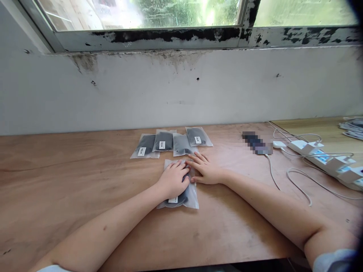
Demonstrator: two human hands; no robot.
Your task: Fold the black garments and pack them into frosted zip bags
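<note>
Frosted pouch (pixel 187 198) lies flat on the wooden table (pixel 70 177), directly in front of the person, dark contents showing through the film. Left hand (pixel 175 180): palm down across the pouch, fingers extended and close together, gripping nothing. Right hand (pixel 205 170): palm down at the pouch's right edge, fingers spread, fingertips and thumb at the film; no firm grip is apparent. Step in hand, as judged: pressing or smoothing the pouch flat. The next move would call for even, light pressure, with the film kept free of folds. Beyond the hands: four similar pouches (pixel 165 136), partly overlapping, three with visible white labels. Far right: a pixelated device (pixel 256 143), a white cable (pixel 271 170) and a loaded power strip (pixel 321 155).
</note>
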